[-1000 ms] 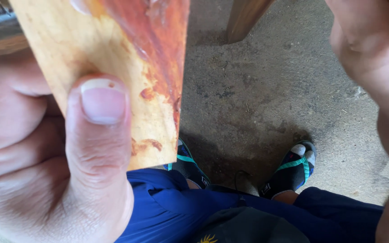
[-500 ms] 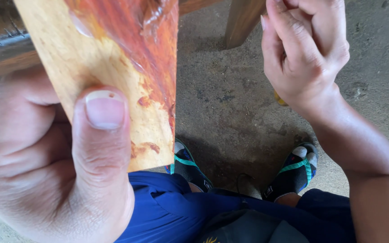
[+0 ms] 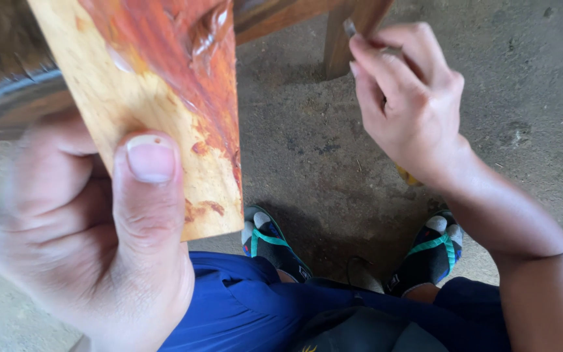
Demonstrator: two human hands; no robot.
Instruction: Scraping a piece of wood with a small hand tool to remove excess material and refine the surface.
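I count one flat slab of pale yellow wood with a glossy red-orange streak (image 3: 164, 111), and my left hand (image 3: 92, 241) has it in a firm grip, thumb pressed flat on the pale face near the lower edge, the fingers curled behind. The slab is raised close to my face, at the upper left, above my knee. Its pale part looks dry and smooth; the red part is wavy, shiny and knotted near the top, and rusty flecks mark the bottom corner.

My right hand (image 3: 412, 111) is up on the other side, well apart from the slab, fingers bunched tightly around one small thin tool with a dull grey tip (image 3: 349, 27); I think a bit of yellow handle shows below the wrist, though most of the tool is hidden.

Below are my two feet in two dark sandals with teal straps (image 3: 274, 242), planted on the rough, speckled grey concrete floor (image 3: 522, 78). One brown wooden leg (image 3: 343, 45) stands behind my right hand. Blue cloth trousers (image 3: 249, 306) cover my lap.
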